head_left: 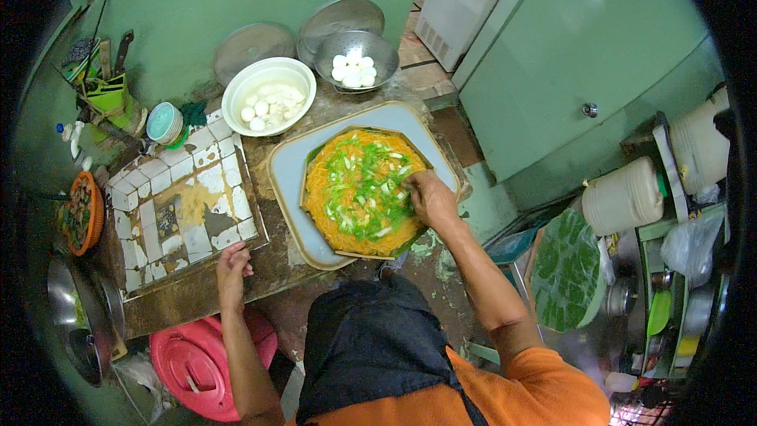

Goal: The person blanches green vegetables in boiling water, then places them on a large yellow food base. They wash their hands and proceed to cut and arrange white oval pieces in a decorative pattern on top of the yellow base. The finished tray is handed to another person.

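Observation:
An octagonal tray of orange noodles [322, 188], topped with chopped green onions [364, 188], lies on a pale blue serving tray [285, 159] with a tan rim. My right hand [432, 201] is over the right side of the noodles, its fingertips drawn together at the greens. What the fingers hold, if anything, is hidden. At the counter's front edge, beside the tiled sink, is my left hand [232, 270], its fingers loosely bent and apart with nothing visible in them. Behind the tray stand a white bowl [233, 102] of peeled eggs in water and a metal colander [385, 55] of peeled eggs.
The broken-tiled sink [193, 217] lies to the left, with stacked bowls [165, 123] and an orange basket [98, 213] near it. Below the counter is a red lidded bin [197, 367]. A green leaf-lined tray [566, 272] stands at right, near a green door [583, 55].

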Demonstrator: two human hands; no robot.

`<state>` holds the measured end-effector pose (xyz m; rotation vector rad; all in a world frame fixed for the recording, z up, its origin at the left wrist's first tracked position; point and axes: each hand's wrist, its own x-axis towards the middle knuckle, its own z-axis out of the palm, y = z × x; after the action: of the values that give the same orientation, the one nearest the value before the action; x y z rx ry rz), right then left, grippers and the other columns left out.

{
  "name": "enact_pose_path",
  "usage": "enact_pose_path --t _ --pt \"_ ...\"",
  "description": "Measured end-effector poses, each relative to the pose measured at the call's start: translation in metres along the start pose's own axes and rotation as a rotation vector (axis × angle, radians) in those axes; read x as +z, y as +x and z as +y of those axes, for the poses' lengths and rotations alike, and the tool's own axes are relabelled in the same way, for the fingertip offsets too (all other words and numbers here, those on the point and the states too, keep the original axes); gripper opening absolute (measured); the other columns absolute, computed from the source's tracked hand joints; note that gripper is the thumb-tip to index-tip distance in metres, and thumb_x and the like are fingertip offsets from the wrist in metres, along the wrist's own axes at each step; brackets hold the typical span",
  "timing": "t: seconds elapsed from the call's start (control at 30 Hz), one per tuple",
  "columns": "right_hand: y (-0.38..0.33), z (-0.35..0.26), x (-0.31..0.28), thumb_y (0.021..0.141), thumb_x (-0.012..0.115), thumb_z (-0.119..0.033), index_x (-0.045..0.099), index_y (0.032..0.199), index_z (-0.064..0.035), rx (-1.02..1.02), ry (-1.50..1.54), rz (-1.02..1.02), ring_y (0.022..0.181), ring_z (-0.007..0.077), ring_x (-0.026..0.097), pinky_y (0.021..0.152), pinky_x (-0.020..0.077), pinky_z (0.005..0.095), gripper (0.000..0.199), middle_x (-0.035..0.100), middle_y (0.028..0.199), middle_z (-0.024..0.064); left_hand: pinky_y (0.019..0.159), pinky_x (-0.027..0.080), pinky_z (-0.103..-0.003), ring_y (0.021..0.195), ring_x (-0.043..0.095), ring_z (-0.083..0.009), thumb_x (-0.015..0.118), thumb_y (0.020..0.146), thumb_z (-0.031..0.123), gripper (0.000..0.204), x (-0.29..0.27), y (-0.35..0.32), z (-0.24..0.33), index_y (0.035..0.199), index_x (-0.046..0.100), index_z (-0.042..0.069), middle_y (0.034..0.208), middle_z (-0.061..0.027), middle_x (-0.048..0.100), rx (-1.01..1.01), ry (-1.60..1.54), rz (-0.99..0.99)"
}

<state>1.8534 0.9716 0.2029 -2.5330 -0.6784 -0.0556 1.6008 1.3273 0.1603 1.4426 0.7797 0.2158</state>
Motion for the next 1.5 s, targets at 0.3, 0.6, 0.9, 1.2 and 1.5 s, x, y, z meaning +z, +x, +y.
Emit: enact_pose_path --t 0.3,0.6,0.9,1.2,1.5 --pt "-0.028 -0.001 -0.022 0.082 0.057 -0.006 0.06 0.103 -0.0062 0.148 0.016 -0.006 0.09 0.0358 0.059 0.077 0.0482 0.0434 0.021 0.06 0.097 0.0153 0.062 0.045 -0.021 0.068 0.052 -0.0069 0.059 0.09 0.018 0.028 -0.006 -0.005 -0.004 0.115 0.058 0.006 0.084 -0.0002 0.057 -0.005 0.009 0.034" --pt "-0.052 -0.037 0.013 0.085 0.057 -0.006 0.058 0.103 -0.0023 0.131 0.165 0.008 0.09 0.0384 0.059 0.077 0.0473 0.0458 0.019 0.058 0.097 0.0207 0.062 0.044 -0.023 0.066 0.051 -0.008 0.06 0.089 0.019 0.029 0.021 0.014 0.014 0.113 0.057 0.004 0.082 0.0002 0.057 0.032 0.065 -0.066" --pt "-0.046 -0.051 0.033 0.086 0.056 -0.004 0.055 0.108 -0.0022 0.075 0.234 0.054 0.088 0.0396 0.058 0.075 0.0471 0.0456 0.022 0.056 0.097 0.0207 0.061 0.044 -0.023 0.067 0.051 -0.0082 0.06 0.089 0.017 0.028 0.026 0.017 0.012 0.113 0.057 0.004 0.084 -0.0016 0.057 0.015 0.089 -0.066" --pt "-0.093 -0.006 -0.023 0.084 0.055 -0.005 0.056 0.105 -0.0029 0.193 0.186 0.026 0.092 0.0406 0.057 0.079 0.0472 0.0453 0.021 0.057 0.098 0.0206 0.062 0.045 -0.023 0.067 0.051 -0.0079 0.057 0.092 0.018 0.027 0.004 0.003 0.001 0.115 0.058 0.005 0.084 0.0001 0.056 -0.017 0.04 -0.017" --pt "-0.094 0.027 -0.027 0.087 0.056 -0.01 0.059 0.104 -0.0016 0.258 0.168 0.107 0.086 0.0331 0.059 0.075 0.0459 0.0401 0.019 0.059 0.094 0.0163 0.063 0.043 -0.022 0.066 0.05 -0.0062 0.059 0.092 0.019 0.025 0.037 0.031 0.032 0.113 0.059 0.005 0.08 0.0023 0.056 0.036 0.116 -0.109"
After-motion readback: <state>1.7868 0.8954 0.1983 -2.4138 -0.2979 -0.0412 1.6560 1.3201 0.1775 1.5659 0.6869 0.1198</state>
